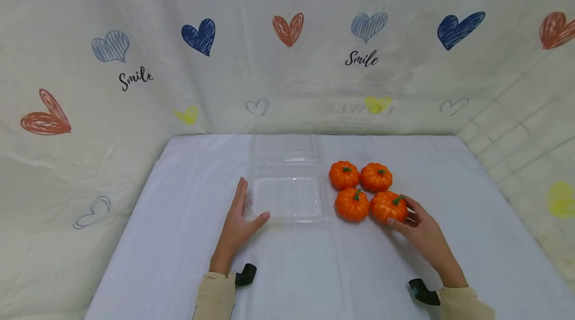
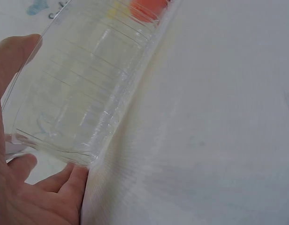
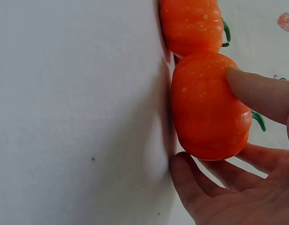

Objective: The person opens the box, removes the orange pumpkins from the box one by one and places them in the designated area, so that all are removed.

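Note:
Four small orange toy pumpkins with green stems would be a count too high, so I see several, grouped in two rows right of a clear plastic clamshell box. The box (image 1: 285, 197) lies with its lid (image 1: 284, 148) folded back. My left hand (image 1: 240, 227) rests at the box's front left corner, its fingers straight along the left side and its thumb at the front rim. With thumb and fingers, my right hand (image 1: 422, 232) holds the front right pumpkin (image 1: 385, 206) from its right side. Another pumpkin (image 3: 191, 26) sits against it in the right wrist view.
A white cloth (image 1: 292, 270) covers the table. Behind it hangs a pale curtain (image 1: 287, 75) printed with hearts and words. Other pumpkins (image 1: 344, 175) sit at the back of the group. Dark wrist cameras (image 1: 245, 275) show at both sleeves.

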The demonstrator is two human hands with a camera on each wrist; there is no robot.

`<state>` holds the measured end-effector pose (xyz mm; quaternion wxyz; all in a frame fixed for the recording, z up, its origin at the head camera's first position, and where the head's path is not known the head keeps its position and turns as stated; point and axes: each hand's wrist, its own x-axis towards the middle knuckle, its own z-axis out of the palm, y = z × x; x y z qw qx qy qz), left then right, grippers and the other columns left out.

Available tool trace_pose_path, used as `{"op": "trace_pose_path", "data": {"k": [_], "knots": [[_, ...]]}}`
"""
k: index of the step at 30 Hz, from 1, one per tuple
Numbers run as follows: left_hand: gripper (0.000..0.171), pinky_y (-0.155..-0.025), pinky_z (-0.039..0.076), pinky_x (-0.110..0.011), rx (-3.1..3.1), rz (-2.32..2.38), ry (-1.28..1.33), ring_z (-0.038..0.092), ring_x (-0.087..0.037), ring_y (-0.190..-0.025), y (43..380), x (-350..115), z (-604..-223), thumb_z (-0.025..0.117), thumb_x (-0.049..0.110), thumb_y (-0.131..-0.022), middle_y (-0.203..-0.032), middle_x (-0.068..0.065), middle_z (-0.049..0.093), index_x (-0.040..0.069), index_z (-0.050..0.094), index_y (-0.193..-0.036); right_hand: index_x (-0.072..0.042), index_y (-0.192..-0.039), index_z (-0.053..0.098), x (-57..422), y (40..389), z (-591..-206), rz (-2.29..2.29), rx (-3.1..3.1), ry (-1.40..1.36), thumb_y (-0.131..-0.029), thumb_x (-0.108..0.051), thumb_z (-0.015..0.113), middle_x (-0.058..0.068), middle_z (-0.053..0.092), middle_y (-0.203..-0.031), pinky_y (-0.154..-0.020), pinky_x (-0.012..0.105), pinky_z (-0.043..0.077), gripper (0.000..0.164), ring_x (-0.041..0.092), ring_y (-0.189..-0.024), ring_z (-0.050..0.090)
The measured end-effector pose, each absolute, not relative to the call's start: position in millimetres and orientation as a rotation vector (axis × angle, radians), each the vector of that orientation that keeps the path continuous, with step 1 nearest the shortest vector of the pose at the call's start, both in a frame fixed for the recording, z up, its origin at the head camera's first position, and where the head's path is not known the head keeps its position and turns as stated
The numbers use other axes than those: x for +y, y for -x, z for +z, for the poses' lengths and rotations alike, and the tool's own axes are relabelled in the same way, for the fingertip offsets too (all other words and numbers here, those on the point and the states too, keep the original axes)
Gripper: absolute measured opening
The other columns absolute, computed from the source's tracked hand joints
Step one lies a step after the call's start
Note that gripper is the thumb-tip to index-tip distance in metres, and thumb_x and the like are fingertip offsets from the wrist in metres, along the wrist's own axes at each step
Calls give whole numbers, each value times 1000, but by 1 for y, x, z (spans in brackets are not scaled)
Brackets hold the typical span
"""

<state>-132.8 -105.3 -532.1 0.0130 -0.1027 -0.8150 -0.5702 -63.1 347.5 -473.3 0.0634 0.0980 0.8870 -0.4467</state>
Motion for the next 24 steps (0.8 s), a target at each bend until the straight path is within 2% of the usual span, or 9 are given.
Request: {"op": "trace_pose_path", "data": {"k": [8,15,21,24], "knots": [[110,-128,22,-45,-2540,-1781,298,15,-18,-163,132,-109,-531,87,36,-90,-178,11,7,15,18,-173,3,-168,20,341,68,-483,-1381,2688,-261,-103,-40,74,34,30,-166,-116,62,39,95,51,-145,40],[108,-127,24,-40,-2496,-1813,283,21,-23,-162,133,-110,-534,87,34,-91,-180,-1,10,15,19,-173,1,-170,5,341,76,-486,-1382,2636,-253,-107,-42,66,35,20,-170,-118,67,35,98,53,-146,37],[101,-126,30,-46,-2425,-1867,311,31,-32,-158,136,-115,-532,80,29,-98,-178,-5,15,11,14,-173,2,-169,-4,344,82,-479,-1372,2726,-241,-109,-37,62,33,5,-173,-115,73,34,97,59,-151,25],[89,-122,37,-53,-2438,-1693,282,41,-35,-152,144,-125,-523,74,31,-102,-175,-9,26,8,23,-171,2,-170,0,342,89,-470,-1337,2859,-197,-110,-36,60,34,4,-173,-114,77,31,93,60,-153,19]]}}
